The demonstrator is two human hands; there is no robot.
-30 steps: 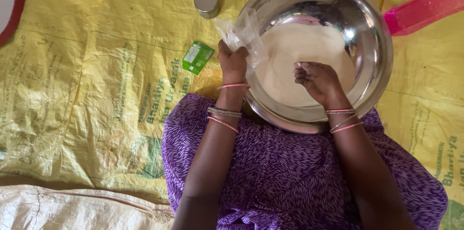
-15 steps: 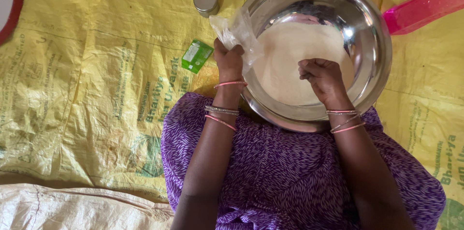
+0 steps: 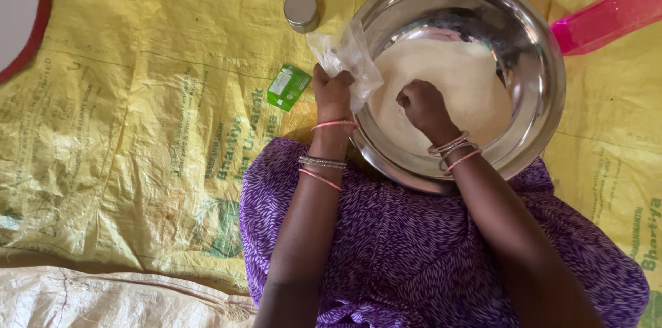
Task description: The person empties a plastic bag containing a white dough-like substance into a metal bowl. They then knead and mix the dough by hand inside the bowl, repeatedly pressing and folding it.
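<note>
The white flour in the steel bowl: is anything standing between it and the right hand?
Nothing visible does. The right hand is inside the steel bowl, closed and directly over the white flour. The clear plastic bag is in the left hand at the bowl's left rim, off to the side.

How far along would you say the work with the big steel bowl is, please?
Done: white flour lies heaped in the round steel bowl. In hand: the left hand grips a clear plastic bag at the rim; the right hand, fingers closed, presses the flour. Left: the flour looks dry and loose.
</note>
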